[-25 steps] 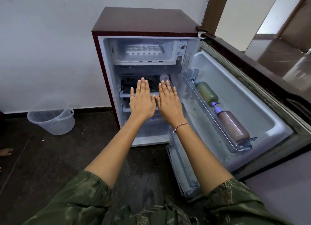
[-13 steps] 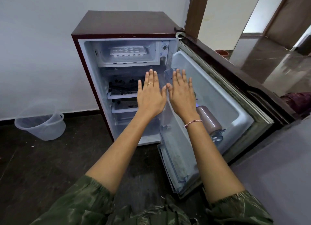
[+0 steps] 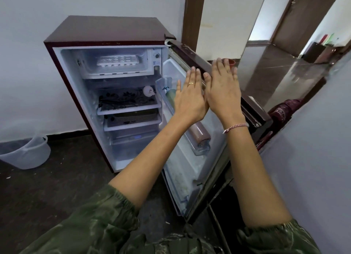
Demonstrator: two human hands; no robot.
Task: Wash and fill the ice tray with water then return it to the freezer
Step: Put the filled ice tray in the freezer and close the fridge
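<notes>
A white ice tray [image 3: 118,61] lies inside the freezer compartment [image 3: 114,74] at the top of a small maroon fridge [image 3: 112,28]. The fridge door [image 3: 214,151] stands open to the right. My left hand [image 3: 189,98] and my right hand [image 3: 223,90] are held flat, side by side, palms away from me, in front of the door's inner side. Both hands hold nothing, and their fingers are stretched out. They are to the right of the freezer and well clear of the ice tray.
The door shelf holds a green bottle [image 3: 170,98] and a brown bottle [image 3: 201,134]. Patterned mats lie on the fridge shelves [image 3: 129,109]. A clear plastic bucket [image 3: 28,153] stands on the dark floor at the left. A doorway [image 3: 266,44] opens behind the door at right.
The view has swung left to right, so the fridge now sits further left. Both hands moved from in front of the shelves to in front of the open door, staying flat and empty.
</notes>
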